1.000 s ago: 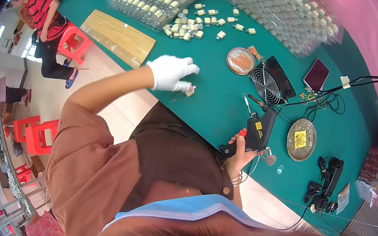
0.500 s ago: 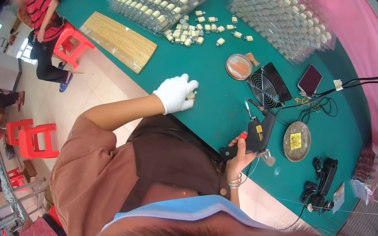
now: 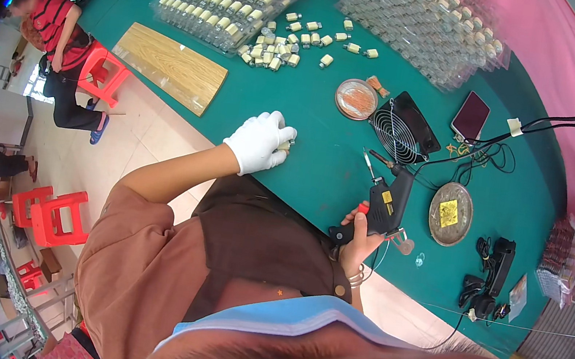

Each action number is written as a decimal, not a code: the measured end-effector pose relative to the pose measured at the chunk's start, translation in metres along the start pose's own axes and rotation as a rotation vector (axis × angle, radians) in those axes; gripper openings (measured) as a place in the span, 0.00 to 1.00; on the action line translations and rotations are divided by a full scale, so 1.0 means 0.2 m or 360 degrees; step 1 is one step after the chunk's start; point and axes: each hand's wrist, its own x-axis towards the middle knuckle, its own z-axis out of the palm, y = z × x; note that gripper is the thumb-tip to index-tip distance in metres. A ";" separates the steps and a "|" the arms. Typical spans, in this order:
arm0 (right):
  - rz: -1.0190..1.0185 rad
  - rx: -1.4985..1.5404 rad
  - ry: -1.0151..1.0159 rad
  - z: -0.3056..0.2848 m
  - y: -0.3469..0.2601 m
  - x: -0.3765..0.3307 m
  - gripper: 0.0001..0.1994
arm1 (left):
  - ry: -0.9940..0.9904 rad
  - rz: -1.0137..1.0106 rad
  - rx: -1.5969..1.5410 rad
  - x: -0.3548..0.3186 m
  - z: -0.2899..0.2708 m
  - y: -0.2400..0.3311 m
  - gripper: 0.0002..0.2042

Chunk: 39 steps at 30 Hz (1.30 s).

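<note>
On the green table (image 3: 309, 182), our gloved left hand (image 3: 259, 144) pinches a small pale part (image 3: 285, 145) mid-frame, our right hand (image 3: 361, 240) grips a soldering gun (image 3: 388, 207), rows of similar parts (image 3: 225, 3) sit arranged upper left, and a loose pile (image 3: 270, 54) remains unarranged upper centre.

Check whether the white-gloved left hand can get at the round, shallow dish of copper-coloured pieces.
Probably yes: only green tabletop shows between the left hand and the dish, though the small cream part at its fingertips may need setting down first.
</note>
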 end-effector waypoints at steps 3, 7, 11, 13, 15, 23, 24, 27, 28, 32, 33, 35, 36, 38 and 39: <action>-0.0002 0.0004 -0.0008 0.00 -0.01 0.00 0.13 | -0.0063 -0.0014 0.0014 0.01 -0.01 0.02 0.16; 0.0006 0.0004 -0.0002 -0.01 0.00 0.00 0.13 | -0.0155 -0.0093 -0.0054 0.03 -0.02 0.02 0.16; 0.0019 0.0018 -0.0042 -0.01 -0.01 0.00 0.14 | -0.0019 -0.0052 -0.0151 0.02 -0.01 -0.03 0.16; 0.0029 0.0014 -0.0062 -0.01 0.00 0.00 0.15 | -0.0014 -0.0085 -0.0343 0.06 -0.09 -0.05 0.15; -0.0013 0.0051 -0.0086 -0.01 0.00 0.01 0.17 | 0.0142 -0.0008 -0.0382 0.15 -0.22 -0.08 0.13; 0.0084 -0.0171 -0.0207 -0.09 0.07 -0.01 0.17 | 0.0882 0.0195 0.0098 1.16 -0.97 -0.12 0.19; 0.0067 -0.0173 -0.0194 -0.09 0.07 -0.01 0.17 | 0.0829 0.0179 0.0126 1.34 -1.04 -0.12 0.21; 0.0089 -0.0212 -0.0181 -0.10 0.07 -0.02 0.17 | 0.0623 0.0004 0.0202 1.79 -1.18 -0.16 0.27; 0.0119 -0.0246 -0.0195 -0.09 0.06 -0.03 0.17 | 0.0626 0.0008 0.0201 1.88 -1.19 -0.18 0.27; 0.0122 -0.0321 -0.0213 -0.12 0.08 -0.01 0.17 | 0.0417 -0.0221 0.0354 2.17 -1.06 -0.15 0.29; 0.0124 -0.0345 -0.0253 -0.12 0.08 -0.01 0.17 | 0.0354 -0.0333 0.0429 2.19 -1.01 -0.14 0.30; 0.0128 -0.0387 -0.0271 -0.12 0.06 0.01 0.16 | 0.0326 -0.0414 0.0474 2.23 -0.97 -0.12 0.29; 0.0176 -0.0336 -0.0231 -0.11 0.06 0.00 0.16 | 0.0247 -0.0441 0.0509 2.25 -0.99 -0.13 0.28; 0.0238 -0.0280 -0.0193 -0.10 0.04 -0.01 0.15 | 0.0185 -0.0484 0.0546 2.26 -1.01 -0.14 0.25; 0.0261 -0.0317 -0.0213 -0.10 0.02 0.00 0.15 | 0.0177 -0.0484 0.0544 2.27 -1.02 -0.13 0.25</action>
